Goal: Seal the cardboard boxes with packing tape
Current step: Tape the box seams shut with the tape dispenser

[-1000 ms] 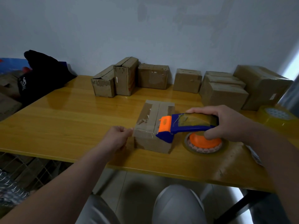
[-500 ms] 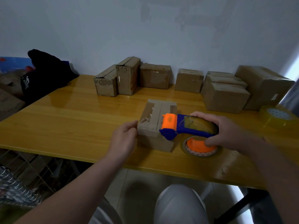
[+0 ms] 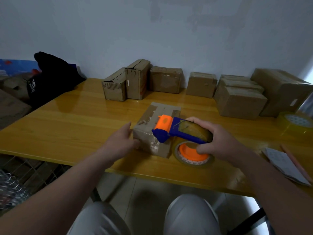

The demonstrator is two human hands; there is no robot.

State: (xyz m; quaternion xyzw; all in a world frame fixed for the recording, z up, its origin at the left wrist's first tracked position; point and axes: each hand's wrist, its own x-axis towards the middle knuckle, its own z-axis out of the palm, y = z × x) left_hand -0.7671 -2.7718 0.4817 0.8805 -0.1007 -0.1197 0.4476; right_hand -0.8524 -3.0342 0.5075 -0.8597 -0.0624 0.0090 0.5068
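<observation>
A small cardboard box (image 3: 153, 116) with tape strips across its top sits near the front edge of the yellow table (image 3: 67, 126). My right hand (image 3: 218, 141) grips a blue and orange tape dispenser (image 3: 176, 131) with its roll of clear tape (image 3: 193, 155); the dispenser's head lies over the box's near right corner. Clear tape runs down the box's front face. My left hand (image 3: 122, 141) holds the box's left side, fingers against the side and thumb on the front face.
Several cardboard boxes (image 3: 166, 80) line the wall at the back of the table, with larger ones (image 3: 240, 100) at the right. A spare tape roll (image 3: 296, 124) and paper sheets (image 3: 284, 165) lie at the right. A black bag (image 3: 50, 82) sits at the left.
The dispenser has moved toward me over the box's near edge and tilted down, laying tape onto the front face. My left hand has shifted to hold the box's left side.
</observation>
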